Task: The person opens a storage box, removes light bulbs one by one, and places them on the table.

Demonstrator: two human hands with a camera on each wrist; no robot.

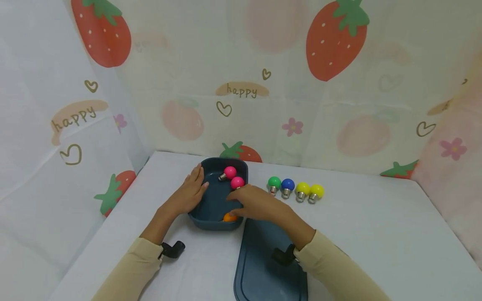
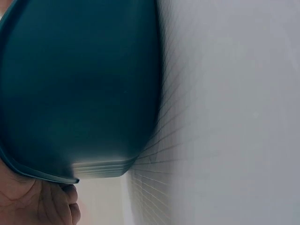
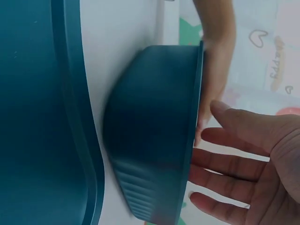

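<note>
A dark blue-grey rectangular box (image 1: 211, 205) stands on the table. Across its left rim rests my left hand (image 1: 189, 193), fingers extended; the left wrist view shows part of that hand (image 2: 44, 201) beside the rim. My right hand (image 1: 260, 202) is over the box's right side, its fingers spread apart with nothing visible between them. In the right wrist view, the fingers of this hand (image 3: 248, 164) reach over the rim. Inside the box lie two pink light bulbs (image 1: 230, 172), and an orange bulb (image 1: 228, 217) is near the front, partly hidden by the right thumb.
A green bulb (image 1: 274, 182), a blue bulb (image 1: 288, 185) and two yellow bulbs (image 1: 303, 189) form a row right of the box. The dark lid (image 1: 269, 271) lies flat in front, under the right forearm. Behind the table hangs a strawberry-print cloth (image 1: 233, 121).
</note>
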